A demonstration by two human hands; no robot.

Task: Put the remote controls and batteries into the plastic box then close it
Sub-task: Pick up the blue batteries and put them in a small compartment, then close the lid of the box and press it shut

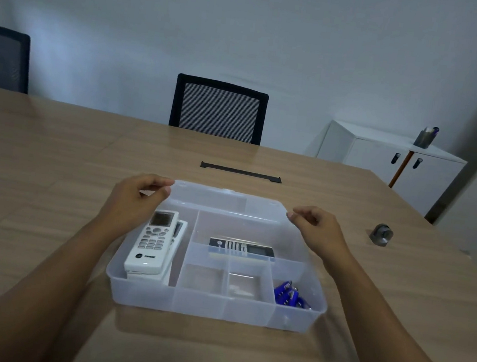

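Hands: your left hand (139, 195) and right hand (314, 224) are pinching the lid (222, 201) corners.
Box (216, 304): holding remotes (153, 242), batteries (289, 294).

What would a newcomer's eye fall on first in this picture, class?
Most likely the clear plastic box in the middle of the wooden table, with the left hand and right hand gripping the far corners of its lid. Next, its contents: stacked white remote controls in the left compartment, a black remote in the middle, and blue batteries at the near right.
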